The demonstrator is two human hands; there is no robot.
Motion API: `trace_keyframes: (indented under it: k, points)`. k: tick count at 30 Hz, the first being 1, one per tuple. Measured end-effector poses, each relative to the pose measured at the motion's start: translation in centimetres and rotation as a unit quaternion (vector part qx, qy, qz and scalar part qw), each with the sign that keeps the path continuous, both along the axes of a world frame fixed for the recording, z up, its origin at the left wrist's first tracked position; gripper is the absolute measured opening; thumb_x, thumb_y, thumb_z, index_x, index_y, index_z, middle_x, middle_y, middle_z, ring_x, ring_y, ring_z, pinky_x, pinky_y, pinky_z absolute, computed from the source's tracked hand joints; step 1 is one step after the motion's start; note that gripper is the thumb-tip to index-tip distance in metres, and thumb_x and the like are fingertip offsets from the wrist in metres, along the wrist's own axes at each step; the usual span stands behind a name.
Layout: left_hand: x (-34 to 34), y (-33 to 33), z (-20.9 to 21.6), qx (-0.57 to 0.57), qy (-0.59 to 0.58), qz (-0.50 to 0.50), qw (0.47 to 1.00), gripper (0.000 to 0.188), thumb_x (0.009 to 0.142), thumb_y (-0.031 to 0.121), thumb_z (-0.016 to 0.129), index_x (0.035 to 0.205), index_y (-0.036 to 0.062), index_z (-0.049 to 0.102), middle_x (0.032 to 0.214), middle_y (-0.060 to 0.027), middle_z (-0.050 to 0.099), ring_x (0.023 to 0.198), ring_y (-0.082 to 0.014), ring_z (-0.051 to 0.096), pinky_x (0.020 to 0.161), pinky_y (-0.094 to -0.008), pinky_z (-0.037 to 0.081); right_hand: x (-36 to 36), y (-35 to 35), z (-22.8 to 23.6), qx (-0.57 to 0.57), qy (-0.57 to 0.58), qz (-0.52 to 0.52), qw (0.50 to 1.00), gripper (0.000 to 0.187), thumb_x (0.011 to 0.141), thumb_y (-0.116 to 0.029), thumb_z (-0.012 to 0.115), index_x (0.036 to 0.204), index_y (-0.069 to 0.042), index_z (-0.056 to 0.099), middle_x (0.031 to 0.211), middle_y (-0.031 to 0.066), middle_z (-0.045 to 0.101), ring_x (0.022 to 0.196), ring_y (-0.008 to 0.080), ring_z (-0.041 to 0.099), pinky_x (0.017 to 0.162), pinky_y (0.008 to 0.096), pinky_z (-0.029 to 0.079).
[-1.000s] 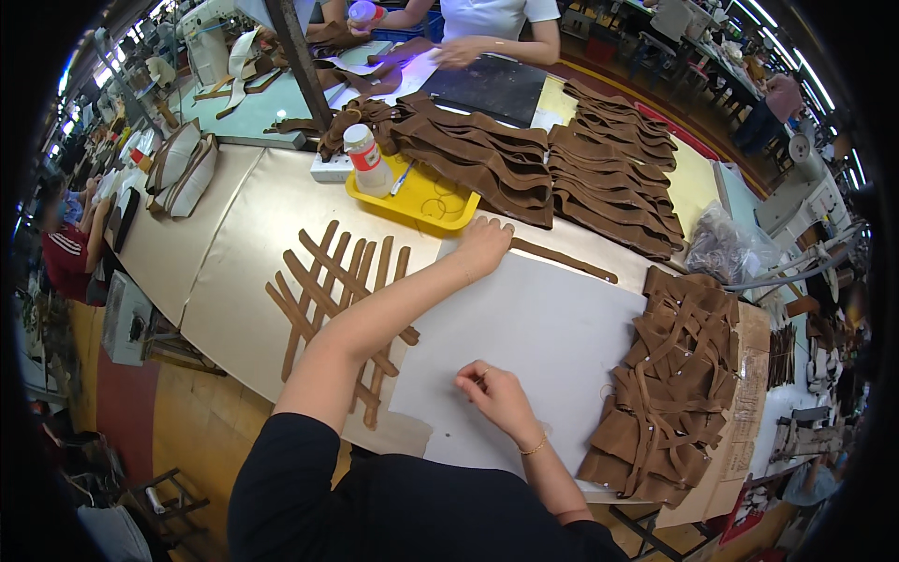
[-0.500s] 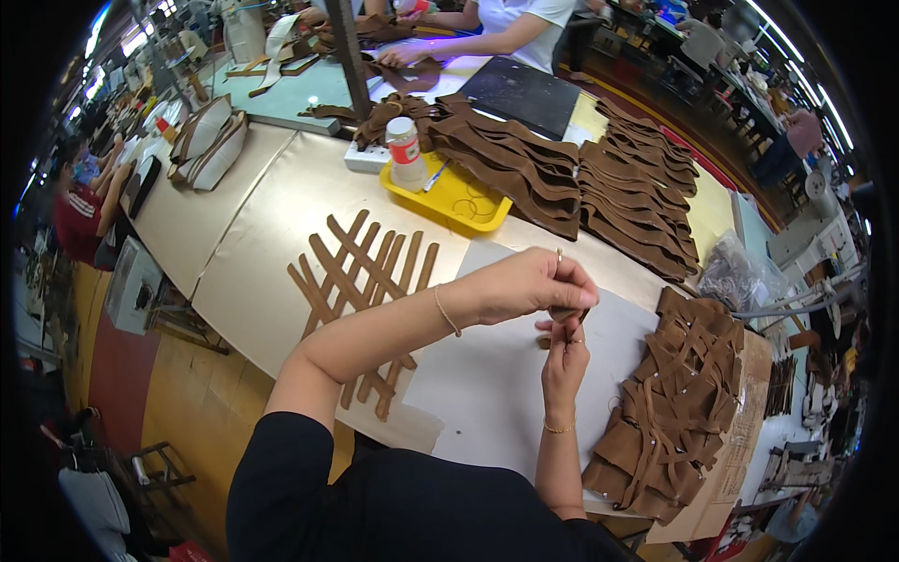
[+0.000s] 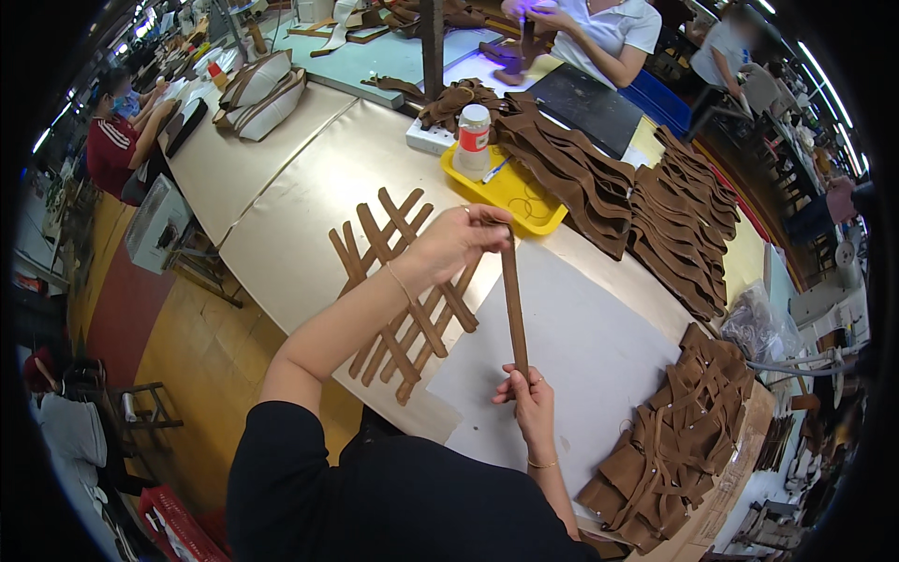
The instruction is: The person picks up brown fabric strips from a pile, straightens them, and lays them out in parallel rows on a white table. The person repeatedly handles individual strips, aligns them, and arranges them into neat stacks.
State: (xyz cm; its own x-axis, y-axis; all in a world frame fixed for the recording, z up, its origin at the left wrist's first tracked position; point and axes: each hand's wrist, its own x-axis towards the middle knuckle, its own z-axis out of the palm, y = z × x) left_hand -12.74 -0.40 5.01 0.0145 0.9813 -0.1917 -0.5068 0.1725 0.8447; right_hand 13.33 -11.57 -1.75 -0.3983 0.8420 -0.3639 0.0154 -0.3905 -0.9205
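A narrow brown leather strip (image 3: pixel 514 304) is stretched lengthwise between my hands above a grey sheet (image 3: pixel 590 328). Its far end is pinched in the fingers of my left hand (image 3: pixel 464 242). My right hand (image 3: pixel 529 398), nearer to me, grips the lower end between thumb and fingers. Left of the sheet, several similar brown strips (image 3: pixel 398 361) lie crisscrossed on the table, partly hidden by my left forearm.
Beyond my hands stands a yellow tray (image 3: pixel 538 223) with a white-capped bottle (image 3: pixel 474 140). Wavy stacks of brown leather pieces (image 3: pixel 571 178) lie behind it. To the right are a heap of woven leather pieces (image 3: pixel 679 431) and a clear plastic bag (image 3: pixel 760 323). A co-worker (image 3: pixel 609 37) sits across.
My hands were close together with the strip bunched between them; now they are apart and the strip is extended. My left hand moved left, my right hand nearer to me. The view shifted.
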Motion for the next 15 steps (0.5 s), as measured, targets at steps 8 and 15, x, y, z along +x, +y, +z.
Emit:
trace_keyframes:
  k: [8,15]
  points:
    - [-8.4,2.4,-6.0,-0.058,0.31,0.078,0.946,0.024,0.092,0.028,0.068,0.079,0.0077,0.062,0.063,0.0045,0.053,0.055,-0.005,0.046,0.052,-0.0215,0.037,-1.4,2.2,-1.7,-0.004,-0.053,0.011,0.999,0.03,0.102,-0.02,0.051,0.121,0.002,0.059,0.08,0.0047,0.063,0.066,0.0144,0.067,0.06,0.0256,0.055]
    - [-13.2,4.8,-4.6,-0.014,0.36,0.087,0.929,0.024,0.089,0.026,0.07,0.081,0.0032,0.065,0.06,0.0016,0.054,0.054,-0.0066,0.052,0.051,-0.0233,0.041,-5.2,5.9,-0.3,-0.038,-0.059,0.002,0.998,0.032,0.1,-0.019,0.053,0.124,0.002,0.057,0.089,0.0089,0.067,0.066,0.0138,0.067,0.058,0.0245,0.054]
